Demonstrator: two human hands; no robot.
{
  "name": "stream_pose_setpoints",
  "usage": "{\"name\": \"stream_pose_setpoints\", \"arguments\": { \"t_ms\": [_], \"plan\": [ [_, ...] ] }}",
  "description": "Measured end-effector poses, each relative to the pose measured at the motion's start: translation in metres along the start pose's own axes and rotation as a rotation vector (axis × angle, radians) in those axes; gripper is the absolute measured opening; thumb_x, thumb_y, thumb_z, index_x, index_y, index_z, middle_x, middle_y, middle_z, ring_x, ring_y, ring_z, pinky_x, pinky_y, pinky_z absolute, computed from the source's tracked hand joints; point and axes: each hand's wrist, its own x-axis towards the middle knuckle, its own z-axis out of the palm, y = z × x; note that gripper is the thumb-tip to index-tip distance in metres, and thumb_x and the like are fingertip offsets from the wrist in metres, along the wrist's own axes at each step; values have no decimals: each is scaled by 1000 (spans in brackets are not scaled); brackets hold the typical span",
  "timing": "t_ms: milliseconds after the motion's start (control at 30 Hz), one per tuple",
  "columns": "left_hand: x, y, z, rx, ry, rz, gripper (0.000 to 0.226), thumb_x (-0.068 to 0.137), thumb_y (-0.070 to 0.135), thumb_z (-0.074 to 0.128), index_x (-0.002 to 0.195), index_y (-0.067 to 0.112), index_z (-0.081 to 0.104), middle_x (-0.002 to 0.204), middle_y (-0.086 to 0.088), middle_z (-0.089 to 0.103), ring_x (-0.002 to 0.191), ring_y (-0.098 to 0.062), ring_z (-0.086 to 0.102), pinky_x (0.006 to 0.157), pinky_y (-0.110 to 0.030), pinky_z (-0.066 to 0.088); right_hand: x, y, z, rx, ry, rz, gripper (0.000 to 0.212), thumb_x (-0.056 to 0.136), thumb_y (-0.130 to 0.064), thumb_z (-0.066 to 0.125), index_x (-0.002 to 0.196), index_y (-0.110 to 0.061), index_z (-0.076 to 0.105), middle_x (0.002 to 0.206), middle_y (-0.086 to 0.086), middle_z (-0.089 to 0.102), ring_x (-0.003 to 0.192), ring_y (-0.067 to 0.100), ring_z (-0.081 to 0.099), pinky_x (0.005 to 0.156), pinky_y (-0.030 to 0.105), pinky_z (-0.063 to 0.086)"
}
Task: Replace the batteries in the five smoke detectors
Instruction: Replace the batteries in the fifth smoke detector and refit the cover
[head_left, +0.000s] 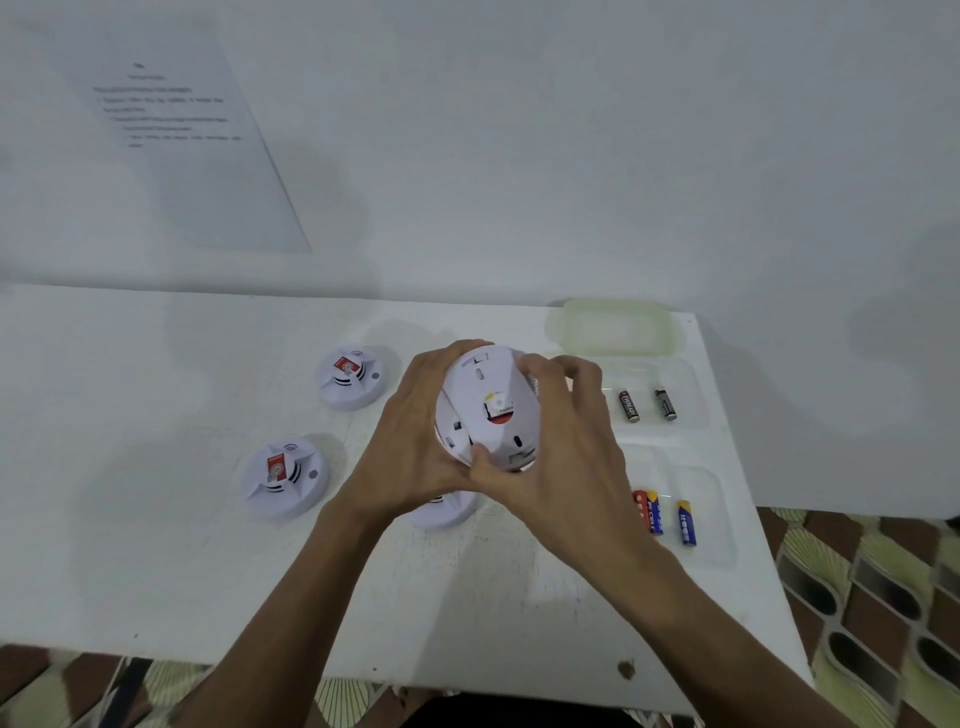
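Observation:
Both hands hold a white smoke detector (491, 402) above the table, its back plate facing me with a red and yellow patch showing at the centre. My left hand (410, 441) grips its left rim. My right hand (561, 441) grips its right rim, thumb on the lower edge. Two more detectors lie face up on the table: one at the back (350, 376) and one nearer on the left (285, 478). A third detector (441, 512) is mostly hidden under my hands. Two black batteries (647, 405) and several blue and red batteries (665, 517) lie on the right.
The batteries rest in two clear plastic trays (691, 415) near the right edge of the white table (156, 545). A pale lid or container (613, 327) sits at the back right. A printed sheet (176, 130) hangs on the wall. Patterned floor shows past the table's edges.

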Motion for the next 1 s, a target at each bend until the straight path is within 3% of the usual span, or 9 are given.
{"name": "stream_pose_setpoints", "arguments": {
  "t_ms": [100, 200, 333, 433, 500, 633, 833, 933, 1000],
  "plan": [
    [-2, -7, -1, -22, -21, -24, 74, 75, 63, 62, 138, 36, 34, 138, 22, 42, 126, 1, 42, 104, -13, 31, 4, 0, -2, -88, 0, -26, 75, 67, -60, 63, 131, -32, 34, 126, -4, 34, 105, 17, 48, 78, 38, 54],
    [0, -6, 0, -23, -72, -30, 81, 71, 42, 73, 137, 13, 36, 137, 11, 42, 126, 4, 39, 104, -12, 29, 7, 0, -4, -254, 106, -49, 72, 68, -65, 61, 125, -22, 53, 118, 4, 45, 101, 22, 47, 77, 34, 45],
    [4, -5, 0, 59, -84, 5, 78, 69, 50, 71, 136, 30, 36, 136, 27, 39, 125, 1, 40, 105, -15, 28, 9, -5, 0, -235, 146, -78, 64, 68, -53, 67, 113, -8, 61, 97, 6, 53, 88, 24, 49, 70, 32, 44],
    [1, -9, 1, 54, -92, -60, 73, 78, 29, 74, 136, 4, 39, 138, -5, 45, 124, 12, 35, 106, -21, 32, 9, -8, 2, -137, 89, -46, 59, 69, -39, 75, 112, -3, 58, 101, 8, 51, 91, 22, 47, 72, 33, 46],
    [0, -7, 0, 53, -107, -77, 69, 85, 39, 64, 136, -1, 38, 138, -14, 45, 124, 18, 31, 108, -21, 29, 9, -9, 4, -102, 45, -16, 61, 71, -35, 77, 118, -4, 53, 107, 6, 48, 96, 19, 42, 75, 31, 44],
    [2, 0, -2, 124, -103, -13, 75, 79, 69, 50, 137, 25, 35, 135, 10, 42, 125, 11, 33, 106, -12, 24, 8, -11, 4, -27, 1, 26, 73, 72, -35, 77, 130, -12, 40, 112, -2, 38, 101, 13, 35, 78, 26, 38],
    [-6, -8, -7, 128, -51, -52, 86, 67, 76, 58, 135, 30, 35, 130, 17, 44, 119, 3, 41, 103, -14, 32, 4, -7, -16, 351, -36, 77, 52, 70, -29, 79, 108, -30, 44, 107, -5, 49, 96, 10, 53, 76, 18, 48],
    [-8, -8, -16, 173, -51, -50, 89, 56, 62, 75, 131, 40, 32, 125, 36, 39, 116, 12, 38, 99, -10, 32, 5, 9, -25, 639, -98, 202, 32, 72, -27, 73, 96, -27, 52, 100, -2, 60, 94, 17, 63, 84, 30, 55],
    [-12, -13, -19, 194, -47, -79, 94, 54, 61, 76, 134, 38, 31, 129, 35, 36, 119, 12, 35, 101, -11, 29, 4, 21, -27, 946, -130, 367, 21, 74, -21, 65, 93, -19, 56, 92, 2, 63, 93, 28, 65, 86, 39, 54]
  ]
}}
